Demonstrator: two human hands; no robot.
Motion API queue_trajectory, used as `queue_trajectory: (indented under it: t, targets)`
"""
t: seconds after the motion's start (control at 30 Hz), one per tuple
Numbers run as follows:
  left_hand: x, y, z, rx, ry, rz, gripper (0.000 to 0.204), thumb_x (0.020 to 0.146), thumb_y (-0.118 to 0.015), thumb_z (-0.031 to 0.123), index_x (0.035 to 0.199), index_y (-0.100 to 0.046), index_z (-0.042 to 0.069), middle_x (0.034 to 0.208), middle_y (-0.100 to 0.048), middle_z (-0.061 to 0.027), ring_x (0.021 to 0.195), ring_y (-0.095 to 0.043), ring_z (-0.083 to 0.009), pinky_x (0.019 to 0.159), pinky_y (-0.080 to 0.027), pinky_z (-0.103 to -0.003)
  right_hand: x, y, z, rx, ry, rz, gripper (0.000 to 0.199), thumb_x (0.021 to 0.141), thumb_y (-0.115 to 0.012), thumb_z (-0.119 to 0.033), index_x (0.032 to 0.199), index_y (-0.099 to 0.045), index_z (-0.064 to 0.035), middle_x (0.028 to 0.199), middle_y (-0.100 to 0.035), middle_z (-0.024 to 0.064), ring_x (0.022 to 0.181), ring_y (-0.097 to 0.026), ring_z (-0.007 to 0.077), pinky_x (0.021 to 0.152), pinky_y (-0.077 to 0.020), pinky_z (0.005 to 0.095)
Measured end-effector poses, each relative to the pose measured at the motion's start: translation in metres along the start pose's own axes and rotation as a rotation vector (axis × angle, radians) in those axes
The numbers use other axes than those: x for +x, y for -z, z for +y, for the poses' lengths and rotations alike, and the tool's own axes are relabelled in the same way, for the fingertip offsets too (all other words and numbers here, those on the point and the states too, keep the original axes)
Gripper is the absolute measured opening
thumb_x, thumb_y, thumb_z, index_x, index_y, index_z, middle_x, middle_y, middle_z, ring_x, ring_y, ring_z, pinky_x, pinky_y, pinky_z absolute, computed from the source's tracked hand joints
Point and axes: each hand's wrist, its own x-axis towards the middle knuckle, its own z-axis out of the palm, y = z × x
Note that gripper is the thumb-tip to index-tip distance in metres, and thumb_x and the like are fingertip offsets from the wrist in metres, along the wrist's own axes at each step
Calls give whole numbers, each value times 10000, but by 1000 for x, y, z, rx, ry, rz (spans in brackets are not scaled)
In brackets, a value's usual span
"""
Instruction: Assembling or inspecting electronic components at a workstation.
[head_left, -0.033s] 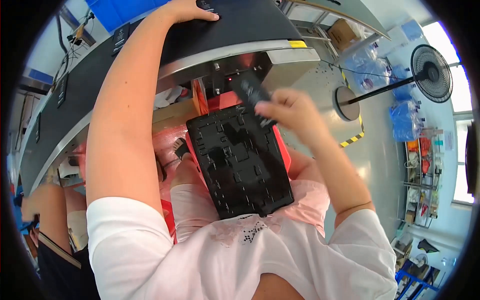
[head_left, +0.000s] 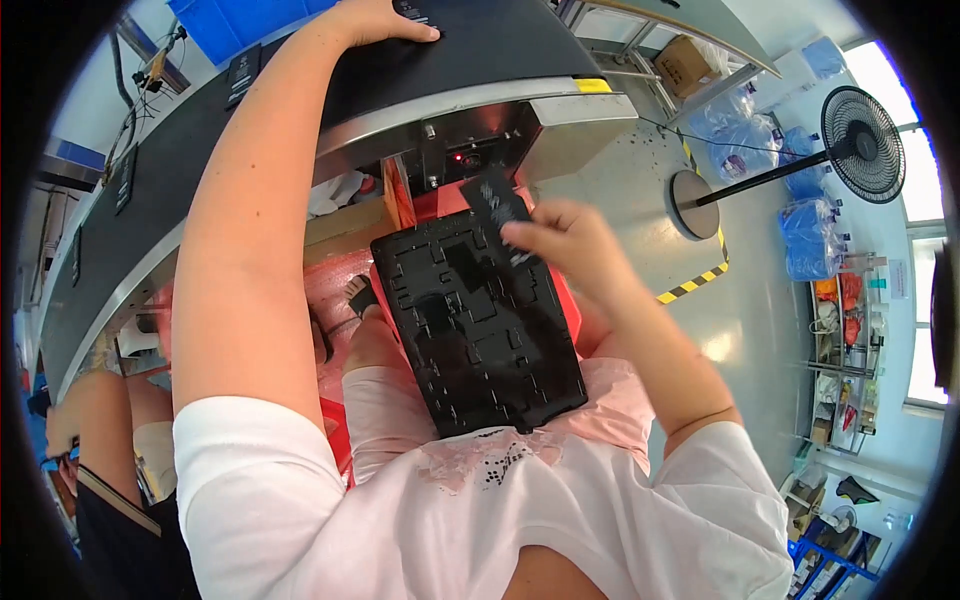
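Observation:
Pinched between the thumb and fingers of my right hand (head_left: 565, 235) is a flat black phone battery (head_left: 492, 205) with pale print. It is held tilted over the far right part of a black moulded tray (head_left: 500, 390) with shallow recesses, which rests across my lap. My left arm stretches up to the dark conveyor belt (head_left: 480, 50). There my left hand (head_left: 375, 20) has its thumb against a second flat black battery (head_left: 415, 12), closed on it as far as I can tell. The top edge of the view cuts off its other fingers.
Several more batteries lie along the belt, one a flat black battery (head_left: 242, 75) near a blue bin (head_left: 245, 28). A metal edge (head_left: 450, 105) borders the belt. A standing fan (head_left: 862, 145) is at right. Beside me at lower left, another person's arm (head_left: 100, 420) shows.
My right hand has shifted slightly left, and the battery in it looks sharper and a little lower over the tray. My left hand stays in place on the belt.

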Motion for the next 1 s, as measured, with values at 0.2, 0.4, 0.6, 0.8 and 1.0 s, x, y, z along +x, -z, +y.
queue_trajectory:
  t: [0.2, 0.4, 0.6, 0.8, 1.0]
  targets:
    - [-67, -7, 76, -211, -7, 326, 967, 608, -809, 427, 1357, -381, -9, 1388, -363, -262, 1306, -331, -388, 1082, -301, -427, -2, -58, 110, -20, 74, 123, 377, 928, -581, -287, 715, -499, 12, 571, -479, 74, 548, -461, 187, 537, -389, 343]
    - [-206, -73, 98, -313, -264, 366, 897, 551, -835, 206, 1345, -432, 98, 1281, -394, -150, 1211, -407, -349, 1033, -355, -426, -4, -70, 105, -657, 57, 85, 407, 915, -533, -376, 732, -606, -21, 715, -632, 165, 730, -633, 331, 605, -482, 412]
    - [-263, -152, 68, -165, -102, 71, 888, 552, -840, 219, 1324, -429, 62, 1295, -383, -180, 1241, -366, -370, 1058, -296, -495, 17, -51, 70, -804, 253, 75, 442, 858, -591, -436, 669, -630, -39, 668, -608, 141, 645, -614, 301, 578, -473, 410]
    - [-285, -213, 53, 193, -177, -63, 697, 877, -554, 394, 1386, -347, -36, 1489, -202, -262, 1402, -181, -371, 1117, -128, -561, 48, -10, -36, -302, 707, 308, 429, 866, -628, -325, 640, -500, 17, 607, -455, 142, 548, -434, 279, 524, -378, 393]
    - [-284, -212, 78, 251, -49, -95, 647, 911, -505, 314, 1395, -303, -64, 1489, -169, -282, 1407, -149, -387, 1117, -144, -547, 180, 10, -101, -639, 701, 617, 484, 879, -562, -462, 893, -672, 9, 821, -664, 177, 779, -638, 344, 696, -488, 428]
